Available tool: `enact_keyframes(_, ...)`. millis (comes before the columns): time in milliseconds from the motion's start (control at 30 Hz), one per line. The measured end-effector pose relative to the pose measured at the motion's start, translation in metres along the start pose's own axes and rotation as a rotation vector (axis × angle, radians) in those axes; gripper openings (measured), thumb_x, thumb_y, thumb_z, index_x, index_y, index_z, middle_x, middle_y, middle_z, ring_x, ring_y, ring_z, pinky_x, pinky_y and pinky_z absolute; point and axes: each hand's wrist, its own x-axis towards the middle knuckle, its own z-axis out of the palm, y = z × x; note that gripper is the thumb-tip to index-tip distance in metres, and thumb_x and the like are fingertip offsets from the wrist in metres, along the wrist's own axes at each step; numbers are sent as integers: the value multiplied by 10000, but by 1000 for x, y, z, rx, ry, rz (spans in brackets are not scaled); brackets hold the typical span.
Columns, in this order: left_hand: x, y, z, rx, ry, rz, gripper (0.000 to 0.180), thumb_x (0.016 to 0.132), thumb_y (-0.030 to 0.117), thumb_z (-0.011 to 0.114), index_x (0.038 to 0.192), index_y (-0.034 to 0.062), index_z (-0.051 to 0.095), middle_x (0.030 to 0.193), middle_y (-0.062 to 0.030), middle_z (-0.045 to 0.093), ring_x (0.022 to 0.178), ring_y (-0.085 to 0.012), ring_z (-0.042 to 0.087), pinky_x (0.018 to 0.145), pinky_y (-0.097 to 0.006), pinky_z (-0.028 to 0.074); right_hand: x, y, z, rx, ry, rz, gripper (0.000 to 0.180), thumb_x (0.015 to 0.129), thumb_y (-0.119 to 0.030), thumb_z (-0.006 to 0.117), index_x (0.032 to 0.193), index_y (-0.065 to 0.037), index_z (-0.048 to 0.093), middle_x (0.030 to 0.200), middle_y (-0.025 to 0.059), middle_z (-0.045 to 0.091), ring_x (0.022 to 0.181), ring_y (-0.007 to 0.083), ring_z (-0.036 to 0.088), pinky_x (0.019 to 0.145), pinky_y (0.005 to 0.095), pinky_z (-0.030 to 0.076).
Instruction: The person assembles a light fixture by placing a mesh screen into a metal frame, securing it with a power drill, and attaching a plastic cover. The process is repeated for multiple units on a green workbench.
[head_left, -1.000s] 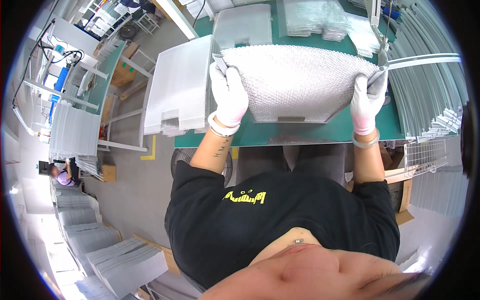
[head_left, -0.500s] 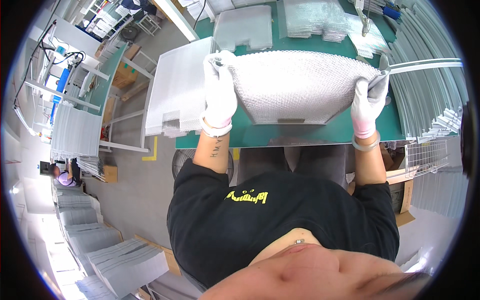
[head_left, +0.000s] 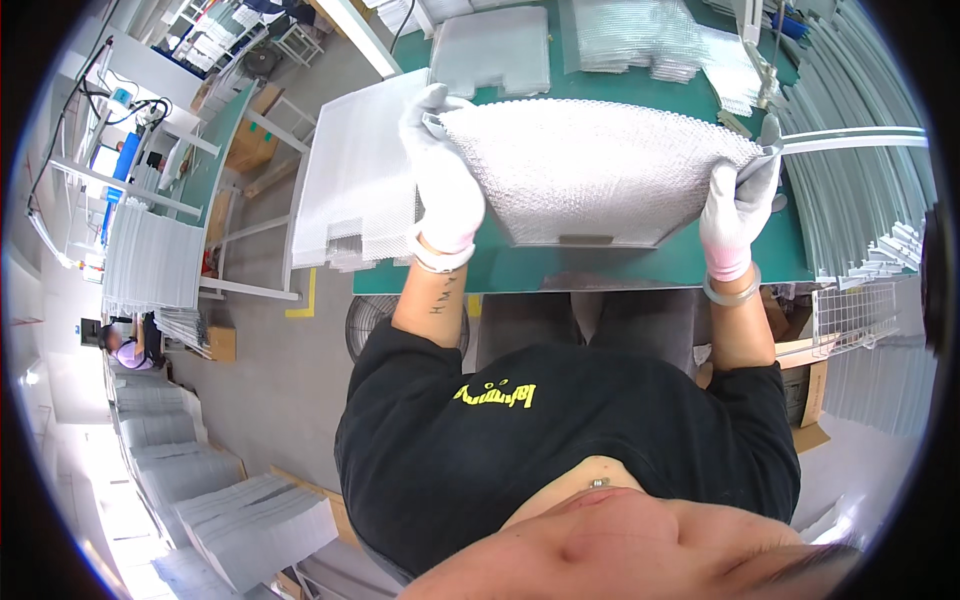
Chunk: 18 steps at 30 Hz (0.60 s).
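A silvery sheet of honeycomb-like mesh [head_left: 590,170] is held up in front of me over the green tabletop [head_left: 540,272], bowed along its far edge. Its near edge has a small notch and sits close to the tabletop. My left hand [head_left: 445,175], in a white glove, is closed at the sheet's far left corner; the fingertips are partly hidden there. At the far right corner my right hand [head_left: 738,205], also gloved, pinches the sheet with the thumb on its near face.
Left of my left hand lies a stack of notched mesh sheets [head_left: 350,165]. More sheet stacks [head_left: 490,55] lie along the table's far side. A tool hangs [head_left: 765,85] at far right, near racked pale strips [head_left: 850,150]. A floor fan [head_left: 372,325] stands below.
My left wrist has swung slightly right while its fingers shifted left and away at the sheet's corner. My right hand and the sheet have barely moved. The hanging tool appears farther right.
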Motion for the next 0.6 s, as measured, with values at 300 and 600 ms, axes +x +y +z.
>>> enact_keyframes(300, -62, -71, -17, 312, -29, 39, 227, 962, 72, 433, 1147, -37, 508, 795, -123, 570, 661, -206, 537, 630, -331, 448, 11, 1, 8, -59, -16, 21, 702, 921, 61, 542, 1528, 48, 190, 1581, 137, 289, 1428, 192, 284, 1166, 318, 194)
enact_keyframes(600, -30, -45, -17, 360, -65, -43, 122, 955, 64, 456, 989, -29, 527, 685, -124, 554, 553, -210, 509, 537, -328, 412, 12, 2, 8, -48, -13, 9, 669, 922, 92, 490, 1529, 37, 212, 1558, 103, 319, 1383, 163, 320, 1140, 297, 234)
